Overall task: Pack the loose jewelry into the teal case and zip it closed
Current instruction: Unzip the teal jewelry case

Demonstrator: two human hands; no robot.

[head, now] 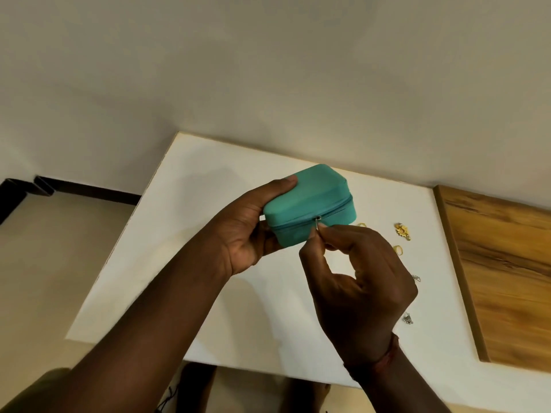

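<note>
The right forearm comes up from the lower edge, with a reddish thread band (386,354) round the wrist. Just right of that wrist a small silver trinket (408,318) lies on the white counter (179,248).

The right grip (357,281) is raised with its back to the camera. Its thumb and forefinger are pinched together at the top on the small metal zipper pull (317,223), and the other fingers curl loosely behind. A second silver piece (416,278) lies just right of this grip's knuckles, partly hidden by them.

The left forearm reaches in on a slant from the lower left. The left grip (247,231) is turned palm up and clasps the left end of the teal fabric rectangular zip case (310,195), thumb laid flat along the lid and fingers wrapped beneath. The case is tilted, its zipper seam facing the camera, directly above the right grip's pinch. Whether it touches the counter cannot be told.

Right of the right grip's fingertips, a thin gold ring (361,225) shows beside the case's corner. A second gold ring (398,249) and a gold flower-shaped earring (402,230) lie farther right. Beyond them, far to the right, is a brown wood-grain panel (507,263).
</note>
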